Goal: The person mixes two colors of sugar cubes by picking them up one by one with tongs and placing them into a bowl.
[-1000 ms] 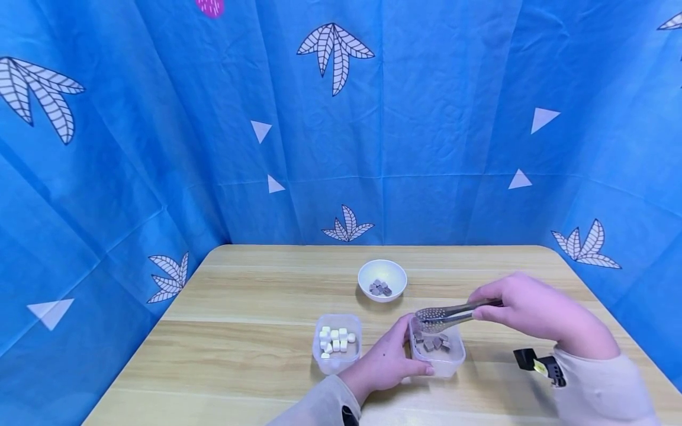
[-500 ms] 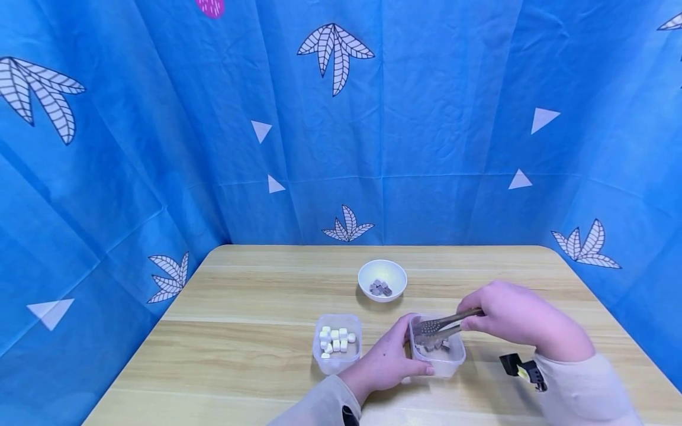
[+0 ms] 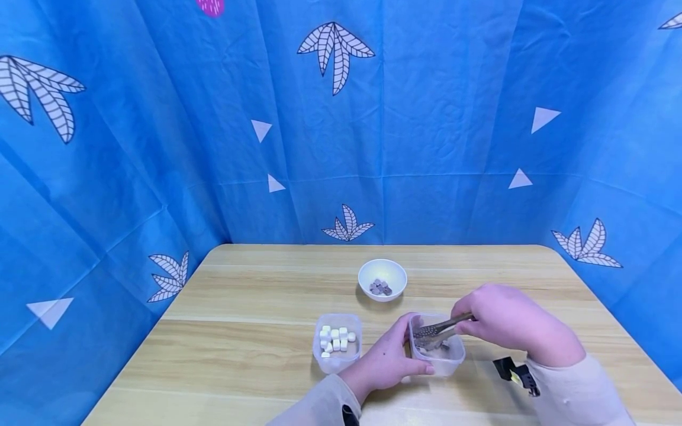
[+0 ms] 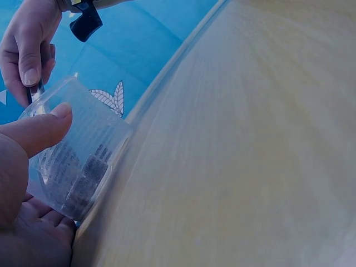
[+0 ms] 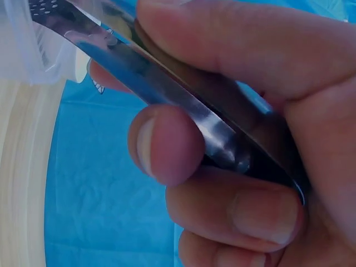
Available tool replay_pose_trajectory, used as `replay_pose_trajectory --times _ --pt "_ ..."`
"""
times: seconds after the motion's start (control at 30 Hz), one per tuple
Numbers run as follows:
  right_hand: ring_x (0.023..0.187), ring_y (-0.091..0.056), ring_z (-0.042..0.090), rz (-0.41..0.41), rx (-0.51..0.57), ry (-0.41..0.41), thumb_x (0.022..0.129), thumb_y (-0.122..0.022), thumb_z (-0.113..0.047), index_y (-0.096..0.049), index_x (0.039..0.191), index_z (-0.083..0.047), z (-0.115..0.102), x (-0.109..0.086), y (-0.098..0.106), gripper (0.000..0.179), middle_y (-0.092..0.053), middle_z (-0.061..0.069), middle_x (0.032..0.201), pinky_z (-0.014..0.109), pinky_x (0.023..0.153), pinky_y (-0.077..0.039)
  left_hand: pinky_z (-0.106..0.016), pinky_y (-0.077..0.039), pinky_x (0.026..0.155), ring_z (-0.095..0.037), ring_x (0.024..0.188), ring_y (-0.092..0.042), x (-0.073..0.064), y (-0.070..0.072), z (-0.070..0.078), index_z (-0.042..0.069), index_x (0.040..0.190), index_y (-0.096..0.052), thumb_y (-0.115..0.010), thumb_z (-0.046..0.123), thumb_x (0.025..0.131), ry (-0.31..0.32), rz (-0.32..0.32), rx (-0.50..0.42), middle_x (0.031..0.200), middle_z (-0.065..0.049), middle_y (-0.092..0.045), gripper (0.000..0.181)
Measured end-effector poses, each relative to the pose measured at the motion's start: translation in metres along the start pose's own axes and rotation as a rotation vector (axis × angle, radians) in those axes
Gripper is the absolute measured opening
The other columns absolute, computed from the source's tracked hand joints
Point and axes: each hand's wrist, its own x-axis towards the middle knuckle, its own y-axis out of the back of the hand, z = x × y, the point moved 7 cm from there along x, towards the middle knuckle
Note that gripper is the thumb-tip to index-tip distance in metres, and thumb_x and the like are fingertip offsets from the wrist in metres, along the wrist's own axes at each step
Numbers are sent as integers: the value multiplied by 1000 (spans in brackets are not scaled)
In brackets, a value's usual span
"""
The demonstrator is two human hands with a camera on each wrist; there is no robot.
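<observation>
Blue curtain (image 3: 341, 136), white leaf prints (image 3: 339, 62), pale triangles (image 3: 543, 119), pink patch (image 3: 211, 6), wood-grain table (image 3: 250, 296)

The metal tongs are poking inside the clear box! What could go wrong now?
The tongs might push the clear box and make it slide or tip if the left hand let go of it.

A dark cube could slip from the tongs and fall on the table, since the white bowl stands apart from the box.

The left hand is also very close to the box of white cubes, so it might bump it.
</observation>
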Motion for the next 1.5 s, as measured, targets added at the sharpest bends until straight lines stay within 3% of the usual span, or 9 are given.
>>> replay_pose_trajectory --times 0.13,0.37,0.63,0.8,1.03,1.3,1.5 --pt "65 -51 -4 14 -7 36 88 -77 -30 -76 86 -30 -3 0 3 2 -63 -26 81 30 59 -50 -45 -24 120 -10 135 -45 0 0 0 23 152 -37 -89 27 75 8 3 0 149 10 -48 92" --pt "68 -53 -5 17 48 18 92 -73 -27 -78 91 -28 0 -6 12 5 -65 -25 84 30 62 -51 -48 -24 119 -7 133 -46 0 1 0 28 149 -39 -89 27 75 2 -8 -2 140 18 -51 89" --pt "85 -65 1 36 61 -3 95 -71 -34 -77 101 -29 12 -18 23 10 -70 -21 95 38 75 -58 -53 -22 119 -8 133 -47 -1 1 4 33 147 -40 -89 26 75 -13 -9 7 135 22 -54 87" --pt "86 -65 1 94 55 -8 97 -69 -35 -77 106 -27 20 -28 37 15 -71 -19 98 35 74 -57 -53 -21 119 -10 134 -46 -1 1 3 37 149 -37 -90 28 74 4 1 3 140 19 -52 92" --pt "90 -68 5 234 -5 -56 95 -72 -34 -78 109 -25 25 -30 49 18 -73 -16 102 39 77 -58 -46 -26 119 -14 136 -45 -1 2 0 32 150 -38 -90 30 74 47 20 10 150 11 -46 92" --pt "90 -73 20 347 -86 -50 94 -72 -31 -78 108 -21 26 -14 39 18 -75 -8 101 48 78 -58 -45 -27 119 -14 136 -45 -1 1 0 32 150 -38 -90 29 74 35 17 11 149 11 -46 92" --pt "81 -72 17 386 -114 -105 93 -73 -31 -79 104 -23 38 2 19 14 -75 -9 95 48 71 -58 -47 -27 119 -14 136 -45 -1 1 0 34 149 -38 -90 30 74 36 9 17 150 11 -46 91"
